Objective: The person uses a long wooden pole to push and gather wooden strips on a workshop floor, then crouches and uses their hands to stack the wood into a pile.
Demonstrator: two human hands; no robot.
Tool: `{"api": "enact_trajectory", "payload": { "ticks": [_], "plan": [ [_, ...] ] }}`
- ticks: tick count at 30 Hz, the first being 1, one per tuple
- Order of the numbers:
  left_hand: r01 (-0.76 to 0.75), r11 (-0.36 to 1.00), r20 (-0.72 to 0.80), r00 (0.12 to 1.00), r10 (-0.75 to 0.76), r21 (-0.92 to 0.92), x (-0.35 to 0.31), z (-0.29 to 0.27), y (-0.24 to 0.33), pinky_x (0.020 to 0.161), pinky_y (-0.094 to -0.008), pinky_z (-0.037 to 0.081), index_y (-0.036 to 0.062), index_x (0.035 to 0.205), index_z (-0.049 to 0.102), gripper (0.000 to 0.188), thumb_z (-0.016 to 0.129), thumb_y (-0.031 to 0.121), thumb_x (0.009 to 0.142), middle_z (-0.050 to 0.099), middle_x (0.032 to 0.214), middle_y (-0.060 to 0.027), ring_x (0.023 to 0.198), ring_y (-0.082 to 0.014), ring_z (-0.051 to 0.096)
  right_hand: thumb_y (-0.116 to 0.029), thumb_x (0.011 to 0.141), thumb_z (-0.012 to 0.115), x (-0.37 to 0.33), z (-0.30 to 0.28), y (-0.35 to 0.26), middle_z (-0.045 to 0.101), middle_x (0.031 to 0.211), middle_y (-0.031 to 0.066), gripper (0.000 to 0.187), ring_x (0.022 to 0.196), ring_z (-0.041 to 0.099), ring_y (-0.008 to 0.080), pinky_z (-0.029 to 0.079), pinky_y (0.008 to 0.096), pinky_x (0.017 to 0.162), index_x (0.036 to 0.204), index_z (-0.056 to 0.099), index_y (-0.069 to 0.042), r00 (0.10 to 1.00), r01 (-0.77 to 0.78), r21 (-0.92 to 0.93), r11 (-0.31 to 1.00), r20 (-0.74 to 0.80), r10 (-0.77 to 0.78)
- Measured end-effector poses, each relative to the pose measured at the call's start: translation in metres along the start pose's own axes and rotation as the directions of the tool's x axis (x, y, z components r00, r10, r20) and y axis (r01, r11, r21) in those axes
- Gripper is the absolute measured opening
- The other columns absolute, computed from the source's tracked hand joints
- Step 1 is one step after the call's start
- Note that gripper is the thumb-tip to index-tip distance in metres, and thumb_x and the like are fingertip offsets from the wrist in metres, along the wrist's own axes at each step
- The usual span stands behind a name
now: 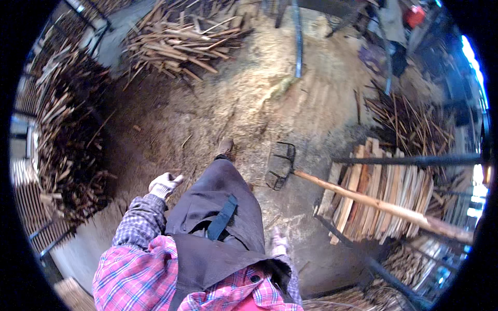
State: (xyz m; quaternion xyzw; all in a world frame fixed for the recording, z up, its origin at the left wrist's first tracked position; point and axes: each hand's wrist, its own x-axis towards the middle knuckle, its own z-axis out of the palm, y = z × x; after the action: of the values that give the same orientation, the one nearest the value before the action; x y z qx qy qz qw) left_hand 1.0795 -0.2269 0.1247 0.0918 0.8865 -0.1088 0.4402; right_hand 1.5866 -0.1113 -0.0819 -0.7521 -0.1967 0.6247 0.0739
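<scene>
My left hand [165,185], in a pale glove, hangs out to the left of my dark apron [218,194]. Its thumb stands apart from the loosely bent fingers, and nothing is seen in it. Low on the other side, my right hand [280,242] is smeared by motion, so its fingers cannot be made out. A fork with dark metal tines [280,165] and a long wooden handle [363,199] lies ahead and to the right, apart from both hands. One boot [226,146] is stretched forward on the dirt floor.
Scrap wood strips are heaped at the far left [171,44] and along the left side [67,129]. At the right, stacked boards [376,192] stand between dark metal bars [410,159]. More thin sticks [410,122] lie behind them. A blue pole [298,39] rises ahead.
</scene>
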Motion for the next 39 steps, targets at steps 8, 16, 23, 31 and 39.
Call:
{"api": "enact_trajectory", "payload": {
  "ticks": [8, 16, 23, 31, 39],
  "plan": [
    [-0.001, 0.990, 0.204, 0.979, 0.030, -0.139, 0.017, 0.008, -0.051, 0.094, -0.0373, 0.036, 0.0044, 0.115, 0.055, 0.070, 0.034, 0.062, 0.080, 0.053, 0.118, -0.0189, 0.111, -0.0338, 0.048, -0.050, 0.071, 0.067, -0.127, 0.108, -0.104, 0.053, 0.115, 0.0161, 0.080, 0.096, 0.054, 0.0235, 0.046, 0.0324, 0.078, 0.123, 0.043, 0.006, 0.963, -0.015, -0.797, 0.604, 0.150, 0.222],
    [0.057, 0.937, 0.566, 0.809, 0.159, -0.346, 0.025, -0.093, -0.121, 0.082, -0.0347, 0.044, 0.0090, 0.105, 0.062, 0.058, 0.052, 0.057, 0.076, 0.063, 0.100, -0.0154, 0.096, -0.0276, 0.059, -0.049, 0.068, 0.068, -0.143, 0.223, -0.153, 0.055, 0.114, 0.0187, 0.074, 0.103, 0.055, 0.0267, 0.043, 0.0344, 0.086, 0.116, 0.050, 0.004, 0.985, 0.018, -0.981, 0.191, 0.050, 0.164],
    [0.015, 0.913, 0.612, 0.747, 0.260, -0.407, 0.149, -0.182, -0.212, 0.079, -0.0327, 0.045, 0.0098, 0.105, 0.063, 0.059, 0.057, 0.058, 0.072, 0.065, 0.093, -0.0115, 0.087, -0.0225, 0.061, -0.064, 0.072, 0.052, -0.191, 0.417, -0.194, 0.056, 0.112, 0.0213, 0.076, 0.108, 0.051, 0.0328, 0.039, 0.0378, 0.092, 0.113, 0.055, 0.000, 0.980, 0.131, -0.951, -0.280, 0.082, 0.180],
    [-0.042, 0.932, 0.690, 0.660, 0.297, -0.361, 0.238, -0.225, -0.262, 0.089, -0.0356, 0.041, 0.0078, 0.115, 0.056, 0.072, 0.057, 0.063, 0.069, 0.058, 0.112, -0.0136, 0.104, -0.0283, 0.055, -0.070, 0.076, 0.037, -0.261, 0.573, -0.272, 0.053, 0.117, 0.0212, 0.083, 0.113, 0.047, 0.0315, 0.034, 0.0355, 0.094, 0.114, 0.054, 0.001, 0.992, 0.015, -0.966, -0.259, -0.018, 0.127],
    [0.027, 0.964, 0.736, 0.651, 0.185, -0.266, 0.295, -0.340, -0.177, 0.091, -0.0356, 0.040, 0.0022, 0.115, 0.054, 0.080, 0.052, 0.068, 0.070, 0.055, 0.115, -0.0185, 0.108, -0.0309, 0.051, -0.056, 0.079, 0.050, -0.215, 0.676, -0.382, 0.060, 0.107, 0.0136, 0.063, 0.102, 0.055, 0.0264, 0.039, 0.0328, 0.089, 0.113, 0.056, -0.004, 0.959, 0.181, -0.976, -0.125, 0.147, 0.242]
  ]
}}
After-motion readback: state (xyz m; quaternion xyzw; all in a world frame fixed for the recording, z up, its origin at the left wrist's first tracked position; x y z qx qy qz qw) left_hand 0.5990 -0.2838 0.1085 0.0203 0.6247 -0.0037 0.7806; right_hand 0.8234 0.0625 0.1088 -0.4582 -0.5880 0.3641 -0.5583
